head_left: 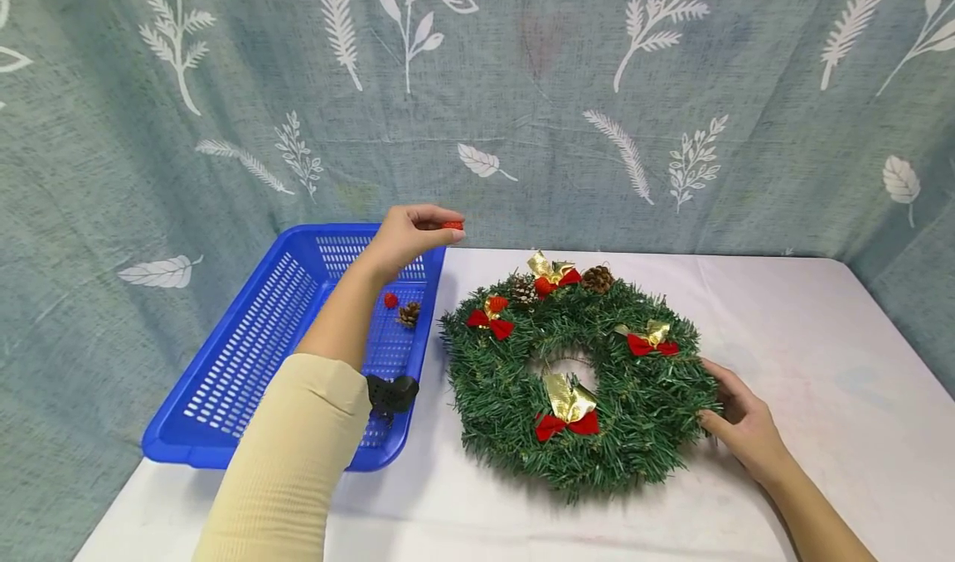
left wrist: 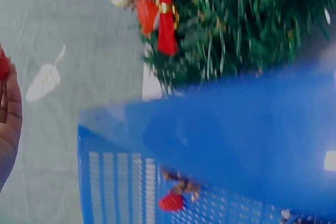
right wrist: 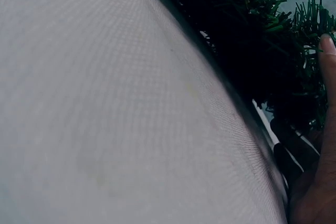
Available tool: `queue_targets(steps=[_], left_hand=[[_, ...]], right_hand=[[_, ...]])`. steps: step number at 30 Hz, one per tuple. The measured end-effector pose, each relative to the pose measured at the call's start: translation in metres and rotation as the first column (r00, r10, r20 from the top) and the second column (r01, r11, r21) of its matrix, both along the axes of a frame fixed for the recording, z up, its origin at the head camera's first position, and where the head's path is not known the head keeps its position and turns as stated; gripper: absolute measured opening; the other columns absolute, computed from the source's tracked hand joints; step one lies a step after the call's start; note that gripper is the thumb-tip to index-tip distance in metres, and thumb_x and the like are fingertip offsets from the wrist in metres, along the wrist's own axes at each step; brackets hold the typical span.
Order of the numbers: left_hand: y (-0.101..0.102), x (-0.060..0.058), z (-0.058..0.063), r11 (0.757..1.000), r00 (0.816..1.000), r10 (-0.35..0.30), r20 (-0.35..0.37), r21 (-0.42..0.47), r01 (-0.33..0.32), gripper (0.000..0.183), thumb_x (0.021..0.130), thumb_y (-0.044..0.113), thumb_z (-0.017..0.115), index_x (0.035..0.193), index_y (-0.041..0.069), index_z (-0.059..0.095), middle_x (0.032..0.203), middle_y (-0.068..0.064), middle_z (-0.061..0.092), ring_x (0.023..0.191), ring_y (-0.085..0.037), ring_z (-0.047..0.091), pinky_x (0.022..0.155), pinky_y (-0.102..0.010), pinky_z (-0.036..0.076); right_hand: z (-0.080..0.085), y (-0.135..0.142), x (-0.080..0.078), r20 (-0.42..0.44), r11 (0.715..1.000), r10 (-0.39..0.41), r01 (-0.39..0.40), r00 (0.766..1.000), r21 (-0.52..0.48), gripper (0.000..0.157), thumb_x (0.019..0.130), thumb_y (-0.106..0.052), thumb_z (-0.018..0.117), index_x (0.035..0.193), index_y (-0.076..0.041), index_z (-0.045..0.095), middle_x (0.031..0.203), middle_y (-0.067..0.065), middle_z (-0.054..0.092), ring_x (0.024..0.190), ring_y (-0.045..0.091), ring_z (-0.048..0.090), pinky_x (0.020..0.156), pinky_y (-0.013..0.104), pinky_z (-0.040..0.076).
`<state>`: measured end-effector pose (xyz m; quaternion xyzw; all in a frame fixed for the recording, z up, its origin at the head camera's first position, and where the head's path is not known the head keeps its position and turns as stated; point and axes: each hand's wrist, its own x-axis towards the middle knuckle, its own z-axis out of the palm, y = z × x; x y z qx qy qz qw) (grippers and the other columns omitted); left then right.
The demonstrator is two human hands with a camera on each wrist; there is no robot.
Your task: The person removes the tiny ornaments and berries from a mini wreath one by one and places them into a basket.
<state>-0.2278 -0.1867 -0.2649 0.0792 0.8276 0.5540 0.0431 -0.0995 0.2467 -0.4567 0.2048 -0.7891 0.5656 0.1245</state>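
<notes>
My left hand (head_left: 410, 243) is raised above the right rear side of the blue basket and pinches a small red berry ornament (head_left: 453, 225) between thumb and fingers. That berry (left wrist: 4, 66) shows at the left edge of the left wrist view. A green wreath (head_left: 507, 396) lies on the table, bearing several red bows with gold ribbon (head_left: 569, 404), red berries and pine cones (head_left: 597, 278). At the wreath's right edge, my right hand (head_left: 746, 421) grips the branches, thumb above and fingers lower down. In the right wrist view the thumb (right wrist: 328, 51) touches the green tips.
The blue plastic basket (head_left: 160, 442) stands left of the wreath. Inside it lie another red berry (head_left: 391, 300) and a pine cone (head_left: 409, 314). A black device (head_left: 393, 394) sits by the left sleeve. A patterned curtain (head_left: 522, 131) hangs behind the white-covered table (head_left: 791, 330).
</notes>
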Motion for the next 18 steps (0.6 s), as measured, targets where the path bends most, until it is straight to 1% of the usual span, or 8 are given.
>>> queue_targets(steps=[2,5,9,11,13,15,16,18], left_hand=[[-0.007,-0.001,-0.003,1.000,1.000,0.019,-0.001,-0.011,-0.019,0.034,0.085,0.020,0.072,0.116,0.007,0.067,0.113,-0.006,0.066,0.102,-0.016,0.059,0.100,-0.041,0.043],[-0.018,-0.001,-0.007,0.999,0.999,0.039,0.006,-0.015,-0.039,0.035,0.085,0.021,0.072,0.117,0.007,0.067,0.114,-0.005,0.066,0.102,-0.015,0.058,0.100,-0.040,0.044],[-0.033,0.000,-0.011,0.998,0.998,0.058,0.027,-0.039,-0.057,0.041,0.085,0.023,0.073,0.120,0.004,0.064,0.114,-0.005,0.066,0.103,-0.015,0.058,0.100,-0.038,0.044],[-0.041,0.001,-0.013,0.996,0.997,0.067,0.039,-0.064,-0.064,0.043,0.084,0.024,0.073,0.121,0.004,0.064,0.114,-0.004,0.067,0.104,-0.016,0.058,0.100,-0.038,0.043],[-0.048,0.003,-0.014,0.993,0.996,0.072,0.052,-0.096,-0.066,0.045,0.084,0.024,0.073,0.123,0.003,0.063,0.113,-0.003,0.067,0.106,-0.016,0.058,0.102,-0.040,0.042],[-0.056,0.004,-0.015,0.990,0.996,0.068,0.062,-0.127,-0.060,0.046,0.085,0.025,0.072,0.124,0.003,0.061,0.114,-0.003,0.067,0.107,-0.016,0.057,0.103,-0.041,0.041],[-0.059,0.004,-0.017,0.989,0.996,0.065,0.068,-0.137,-0.055,0.047,0.086,0.026,0.071,0.126,0.003,0.061,0.115,-0.003,0.067,0.107,-0.015,0.057,0.104,-0.042,0.041],[-0.066,0.004,-0.020,0.985,0.996,0.059,0.074,-0.164,-0.046,0.049,0.087,0.027,0.070,0.128,0.003,0.059,0.118,-0.004,0.065,0.108,-0.015,0.057,0.104,-0.042,0.040]], right_hand=[[0.000,0.000,0.000,0.000,1.000,-0.002,0.002,1.000,-0.001,0.067,0.080,0.015,0.061,0.142,0.000,0.039,0.117,-0.022,0.054,0.079,0.000,0.047,0.064,0.016,0.040],[0.000,0.000,0.000,0.000,1.000,0.009,-0.009,1.000,-0.014,0.067,0.080,0.015,0.060,0.142,0.000,0.039,0.108,-0.020,0.055,0.072,0.000,0.045,0.059,0.020,0.037],[0.001,-0.001,0.000,-0.002,1.000,0.014,-0.014,1.000,-0.021,0.067,0.080,0.016,0.059,0.142,0.000,0.039,0.102,-0.019,0.055,0.069,0.000,0.044,0.056,0.022,0.036],[0.001,-0.001,0.000,-0.001,1.000,0.009,-0.009,1.000,-0.017,0.067,0.080,0.016,0.059,0.142,0.000,0.039,0.110,-0.020,0.055,0.074,0.000,0.045,0.060,0.019,0.037],[0.001,0.000,-0.001,0.002,1.000,0.008,-0.008,1.000,-0.008,0.066,0.080,0.015,0.059,0.142,0.001,0.038,0.119,-0.022,0.054,0.083,-0.001,0.046,0.066,0.015,0.038],[0.001,0.000,-0.001,-0.001,1.000,0.008,-0.008,1.000,-0.004,0.066,0.080,0.016,0.059,0.142,0.001,0.038,0.116,-0.022,0.054,0.081,0.000,0.045,0.064,0.016,0.037],[0.000,0.000,-0.001,-0.001,1.000,0.002,-0.002,1.000,0.003,0.067,0.080,0.016,0.059,0.142,0.001,0.038,0.118,-0.023,0.053,0.084,0.000,0.046,0.067,0.014,0.038],[0.000,0.001,-0.001,-0.004,1.000,-0.001,0.001,1.000,0.005,0.067,0.080,0.016,0.059,0.142,0.001,0.039,0.114,-0.022,0.054,0.082,0.000,0.047,0.065,0.015,0.039]])
